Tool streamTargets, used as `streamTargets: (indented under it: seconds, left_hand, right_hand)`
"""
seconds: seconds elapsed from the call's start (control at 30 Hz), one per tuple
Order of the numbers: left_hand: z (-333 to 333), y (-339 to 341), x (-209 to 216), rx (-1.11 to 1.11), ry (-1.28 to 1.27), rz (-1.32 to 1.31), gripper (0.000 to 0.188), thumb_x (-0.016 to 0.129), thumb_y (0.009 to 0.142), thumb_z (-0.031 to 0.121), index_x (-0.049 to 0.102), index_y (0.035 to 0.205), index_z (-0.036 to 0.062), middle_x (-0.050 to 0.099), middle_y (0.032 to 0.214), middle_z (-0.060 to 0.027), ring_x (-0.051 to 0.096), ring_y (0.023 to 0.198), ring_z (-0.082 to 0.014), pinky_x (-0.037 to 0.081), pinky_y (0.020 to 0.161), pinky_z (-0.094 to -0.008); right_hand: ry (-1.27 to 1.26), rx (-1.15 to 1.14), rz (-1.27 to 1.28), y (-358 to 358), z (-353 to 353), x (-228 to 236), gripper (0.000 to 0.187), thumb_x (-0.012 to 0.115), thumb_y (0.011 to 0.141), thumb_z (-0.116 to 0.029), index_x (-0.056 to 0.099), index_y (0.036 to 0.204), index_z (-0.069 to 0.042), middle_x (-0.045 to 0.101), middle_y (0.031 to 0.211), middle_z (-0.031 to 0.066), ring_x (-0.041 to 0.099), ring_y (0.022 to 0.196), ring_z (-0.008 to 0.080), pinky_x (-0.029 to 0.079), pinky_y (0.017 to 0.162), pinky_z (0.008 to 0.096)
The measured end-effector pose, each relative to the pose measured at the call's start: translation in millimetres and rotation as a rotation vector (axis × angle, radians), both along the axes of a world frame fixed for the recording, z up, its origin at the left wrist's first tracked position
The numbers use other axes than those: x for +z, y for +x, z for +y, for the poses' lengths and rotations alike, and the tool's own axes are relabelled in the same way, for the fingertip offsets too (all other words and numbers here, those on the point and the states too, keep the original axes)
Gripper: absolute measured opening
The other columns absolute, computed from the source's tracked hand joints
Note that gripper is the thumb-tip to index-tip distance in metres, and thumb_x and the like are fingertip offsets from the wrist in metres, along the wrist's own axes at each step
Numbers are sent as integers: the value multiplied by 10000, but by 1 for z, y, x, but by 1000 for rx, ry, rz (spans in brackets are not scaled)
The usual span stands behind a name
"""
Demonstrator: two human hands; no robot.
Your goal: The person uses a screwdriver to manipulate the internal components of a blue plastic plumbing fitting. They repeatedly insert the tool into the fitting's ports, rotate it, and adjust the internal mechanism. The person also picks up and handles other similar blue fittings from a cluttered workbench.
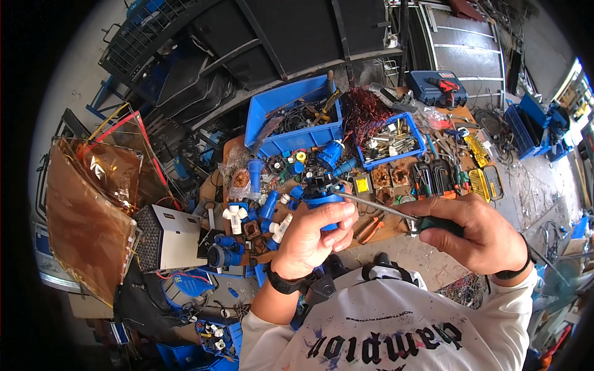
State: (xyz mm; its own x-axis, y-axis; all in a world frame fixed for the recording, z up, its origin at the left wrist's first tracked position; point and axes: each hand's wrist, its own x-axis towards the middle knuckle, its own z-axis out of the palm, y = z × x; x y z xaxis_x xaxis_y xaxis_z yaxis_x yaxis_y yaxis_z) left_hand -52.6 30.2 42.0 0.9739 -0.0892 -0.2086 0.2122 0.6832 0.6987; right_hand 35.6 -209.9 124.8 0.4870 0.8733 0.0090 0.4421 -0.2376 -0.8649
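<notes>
My left hand is closed around a blue round part with a black top, held up over the workbench. My right hand grips the dark green handle of a screwdriver. Its metal shaft runs leftward, and the tip sits at the upper right side of the blue part; whether it is seated in a screw is too small to tell. Below and left of the part lie blue and white pipe fittings. Orange-handled pliers rest on the bench under the shaft.
Behind my hands stand a large blue bin of tools and a smaller blue tray of metal pieces. Hand tools and yellow holders cover the right side. A red drill lies on a blue case. A white box stands left.
</notes>
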Motion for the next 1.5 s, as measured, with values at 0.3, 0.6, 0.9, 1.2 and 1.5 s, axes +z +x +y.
streamTargets:
  seconds: [0.3,0.6,0.9,1.2,1.5]
  left_hand:
    - [-3,-1,1,39,109,-17,171,625,876,98,534,1015,60,542,708,-29,370,404,-40,369,427,-225]
    - [-8,1,2,124,238,-32,154,660,852,83,548,948,38,557,698,-34,394,423,-43,349,429,-224]
    - [-8,-1,1,159,223,-57,163,670,840,68,563,956,29,573,710,-36,402,443,-39,324,426,-214]
    - [-6,0,-2,164,237,-78,163,651,838,45,560,971,19,587,723,-38,410,461,-36,331,432,-212]
    - [-7,6,-7,202,297,-65,146,640,846,67,565,963,22,576,710,-39,399,459,-33,320,437,-206]
  right_hand:
    - [-37,50,-20,5,-1,12,336,590,887,-51,589,1219,-4,669,1086,204,670,914,369,536,766,387]
    - [-93,76,-29,9,0,20,347,599,882,-69,586,1223,-5,667,1105,190,664,920,375,533,772,391]
    - [3,60,-96,3,-2,3,363,604,878,-73,584,1234,-6,684,971,224,676,842,377,539,721,402]
    - [-32,65,-102,4,-1,13,357,604,881,-78,587,1228,3,688,945,223,679,836,373,539,722,401]
    - [-69,-5,-179,-4,2,1,361,618,876,-78,590,1232,-30,682,872,208,677,736,354,522,629,403]
